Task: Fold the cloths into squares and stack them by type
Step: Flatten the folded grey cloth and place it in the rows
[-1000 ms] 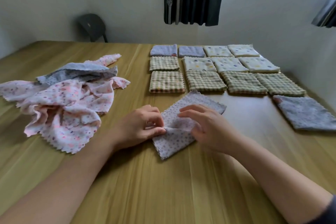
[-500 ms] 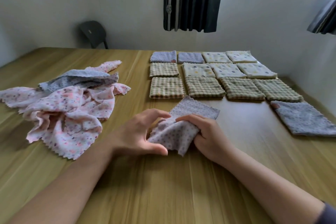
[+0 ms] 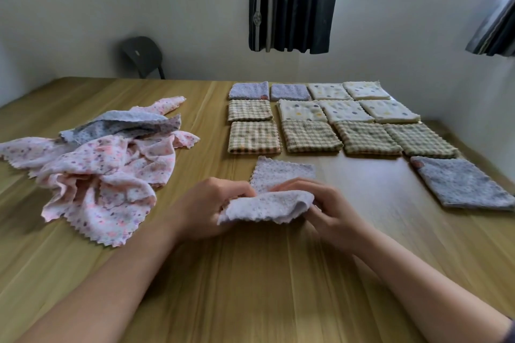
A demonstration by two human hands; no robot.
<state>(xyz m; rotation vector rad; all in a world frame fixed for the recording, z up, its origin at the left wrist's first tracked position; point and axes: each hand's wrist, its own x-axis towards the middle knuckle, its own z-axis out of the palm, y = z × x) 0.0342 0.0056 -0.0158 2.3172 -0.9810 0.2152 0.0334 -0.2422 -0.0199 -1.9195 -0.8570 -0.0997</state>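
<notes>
Both grips, left hand [image 3: 207, 207] and right hand [image 3: 327, 210], pinch the near fold of a pale dotted cloth [image 3: 278, 192] at the bench [image 3: 250, 287] centre, folded squares [image 3: 309, 135] lying beyond.

On the desk [image 3: 273, 287], a loose cloth pile [image 3: 97, 164] lies at the left. Folded squares [image 3: 320, 117] sit in rows at the far right, one more [image 3: 459, 181] apart at the right edge. Between both hands, near centre, lies a cloth [image 3: 273, 198].
</notes>
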